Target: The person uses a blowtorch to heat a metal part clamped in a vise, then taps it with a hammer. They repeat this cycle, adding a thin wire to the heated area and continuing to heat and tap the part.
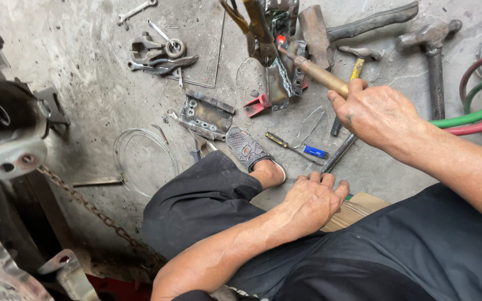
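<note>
- Nearest, the person sits low on a concrete floor, black trousers filling the lower middle, one grey shoe pointing away.
- The left hand rests palm down beside the knee, on the edge of a piece of cardboard. Its fingers are curled loosely and grip nothing.
- Just beyond that hand lie a small screwdriver with a blue lighter beside it, and a dark rod.
- The right hand, further off and to the right, is wrapped tight round the brass handle of a gas torch. Green and red hoses trail off to the right behind the wrist.
- The torch runs up and left; its tip meets a small metal workpiece standing on the floor at far centre, where a red glow shows. The step in hand looks like heating or cutting at that spot.
- By my judgement, the next move calls for a steady tip on the hot point and the free hand kept well back.
- Left of the workpiece lies a bolted metal plate, with a wire loop nearer left.
- Farthest off: spanners at far left, two hammers at far right.
- A rusty chain and machine parts fill the left edge.
</note>
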